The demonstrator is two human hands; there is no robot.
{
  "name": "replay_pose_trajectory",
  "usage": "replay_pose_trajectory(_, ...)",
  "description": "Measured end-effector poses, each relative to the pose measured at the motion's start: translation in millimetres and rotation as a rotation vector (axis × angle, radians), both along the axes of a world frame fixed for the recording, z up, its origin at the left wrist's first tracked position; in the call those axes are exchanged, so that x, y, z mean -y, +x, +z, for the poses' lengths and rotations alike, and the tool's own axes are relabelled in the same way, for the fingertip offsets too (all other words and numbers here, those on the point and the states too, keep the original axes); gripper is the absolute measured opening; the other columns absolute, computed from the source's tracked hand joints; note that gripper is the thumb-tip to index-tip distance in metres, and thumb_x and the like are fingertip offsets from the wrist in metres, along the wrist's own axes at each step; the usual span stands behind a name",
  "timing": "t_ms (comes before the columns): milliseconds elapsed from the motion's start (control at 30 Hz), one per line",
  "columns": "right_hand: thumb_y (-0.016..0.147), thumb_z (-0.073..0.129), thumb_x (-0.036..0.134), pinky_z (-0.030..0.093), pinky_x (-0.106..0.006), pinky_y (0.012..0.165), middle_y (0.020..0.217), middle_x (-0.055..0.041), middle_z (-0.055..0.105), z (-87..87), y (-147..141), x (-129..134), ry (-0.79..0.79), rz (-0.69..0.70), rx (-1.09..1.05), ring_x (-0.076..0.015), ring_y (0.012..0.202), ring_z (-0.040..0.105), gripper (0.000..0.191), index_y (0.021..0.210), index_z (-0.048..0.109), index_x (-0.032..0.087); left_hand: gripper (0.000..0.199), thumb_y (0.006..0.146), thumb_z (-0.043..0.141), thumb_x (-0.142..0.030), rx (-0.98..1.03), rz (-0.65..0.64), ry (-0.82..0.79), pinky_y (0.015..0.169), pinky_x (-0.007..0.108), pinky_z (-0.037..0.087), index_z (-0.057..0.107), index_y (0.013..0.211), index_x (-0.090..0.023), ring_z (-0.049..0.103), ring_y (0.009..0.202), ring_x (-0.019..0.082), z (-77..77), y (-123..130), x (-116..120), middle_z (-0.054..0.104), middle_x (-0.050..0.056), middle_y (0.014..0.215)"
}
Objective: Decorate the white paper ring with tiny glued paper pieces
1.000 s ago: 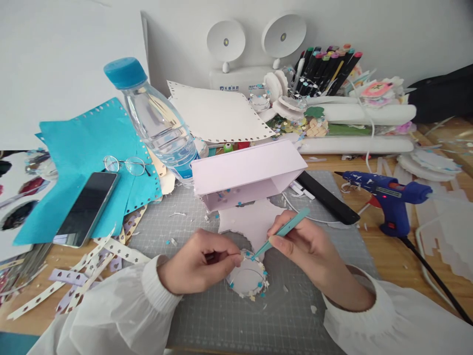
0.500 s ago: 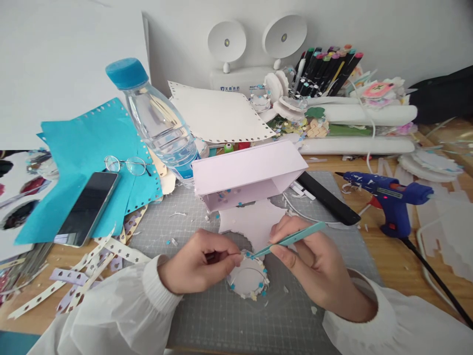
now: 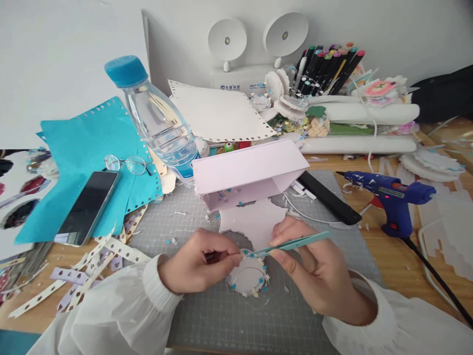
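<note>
My right hand (image 3: 306, 264) is closed around a pair of teal tweezers (image 3: 299, 242), its tips at the upper rim of a small round white paper piece (image 3: 248, 281). Tiny blue and cream star shapes ring that piece's edge. My left hand (image 3: 205, 261) pinches at the piece's upper left rim, thumb and forefinger pressed together; what lies between them is too small to make out. Under both is a grey cutting mat (image 3: 221, 325). Just beyond the hands lies a white paper sheet (image 3: 254, 222) with a ragged cut edge.
A pale folded paper box (image 3: 247, 170) stands behind the hands, beside a water bottle (image 3: 155, 118). On the right are a black-handled cutter (image 3: 328, 197) and a blue glue gun (image 3: 393, 197). A phone (image 3: 88, 207) and glasses (image 3: 135, 165) rest on blue paper (image 3: 81, 143) at left.
The tweezers have tilted flatter and drawn slightly up and right, with my right hand shifting a little. My left hand stays at the rim.
</note>
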State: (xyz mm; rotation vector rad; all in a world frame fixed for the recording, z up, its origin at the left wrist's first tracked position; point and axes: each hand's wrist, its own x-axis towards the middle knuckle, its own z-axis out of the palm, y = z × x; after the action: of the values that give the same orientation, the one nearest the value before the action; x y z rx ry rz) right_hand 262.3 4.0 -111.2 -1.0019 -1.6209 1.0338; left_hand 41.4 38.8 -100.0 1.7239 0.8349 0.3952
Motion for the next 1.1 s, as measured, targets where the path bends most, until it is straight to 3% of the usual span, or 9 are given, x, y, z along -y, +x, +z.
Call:
replay_pose_trajectory(367, 0.087, 0.054, 0.014, 0.043, -0.037, 0.072, 0.078, -0.0021, 0.055, 3.5, -1.1, -0.5, 0.019, 0.04, -0.076, -0.0183, 0.079, 0.054, 0.013, 0.093, 0.06, 0.025, 0.03, 0.088, 0.05, -0.023, 0.027, -0.025, 0.074, 0.043, 0.019, 0.029, 0.063, 0.066, -0.008, 0.038, 0.049, 0.008, 1.0, 0.2, -1.2, 0.05, 0.002, 0.053)
replay_pose_trajectory(533, 0.089, 0.055, 0.018, 0.045, -0.033, 0.07, 0.082, -0.0025, 0.054, -1.5, 1.0, -4.5, -0.145, 0.054, -0.236, -0.017, 0.081, 0.054, 0.008, 0.093, 0.06, 0.024, 0.029, 0.087, 0.053, -0.024, 0.037, -0.005, 0.054, 0.042, 0.019, 0.029, 0.063, 0.066, -0.007, 0.038, 0.048, 0.008, 2.2, -0.5, -1.5, 0.05, 0.003, 0.053)
replay_pose_trajectory(667, 0.087, 0.06, 0.025, 0.044, -0.028, 0.068, 0.085, -0.0022, 0.053, -4.9, 4.7, -10.3, -0.257, -0.011, -0.335, -0.0154, 0.082, 0.052, 0.003, 0.09, 0.061, 0.025, 0.03, 0.087, 0.052, -0.024, 0.039, 0.017, 0.004, 0.041, 0.019, 0.026, 0.062, 0.065, -0.007, 0.034, 0.046, 0.007, 2.7, -1.4, -1.6, 0.046, 0.001, 0.051)
replay_pose_trajectory(833, 0.085, 0.063, 0.035, 0.043, -0.026, 0.064, 0.082, -0.0014, 0.051, -3.9, 9.1, -15.8, -0.297, -0.173, -0.387, -0.0143, 0.076, 0.049, 0.011, 0.086, 0.061, 0.024, 0.029, 0.087, 0.051, -0.022, 0.051, 0.008, -0.056, 0.041, 0.018, 0.023, 0.059, 0.063, -0.008, 0.029, 0.046, 0.006, 2.2, -0.5, -0.8, 0.04, -0.002, 0.051)
replay_pose_trajectory(1100, 0.088, 0.059, 0.022, 0.045, -0.023, 0.064, 0.081, -0.0008, 0.053, -1.6, 4.5, -8.5, -0.206, 0.041, -0.216, -0.0114, 0.074, 0.052, 0.004, 0.09, 0.061, 0.024, 0.028, 0.088, 0.051, -0.022, 0.058, 0.009, -0.104, 0.04, 0.018, 0.022, 0.059, 0.065, -0.008, 0.028, 0.046, 0.005, 2.8, -0.4, 0.5, 0.039, -0.003, 0.051)
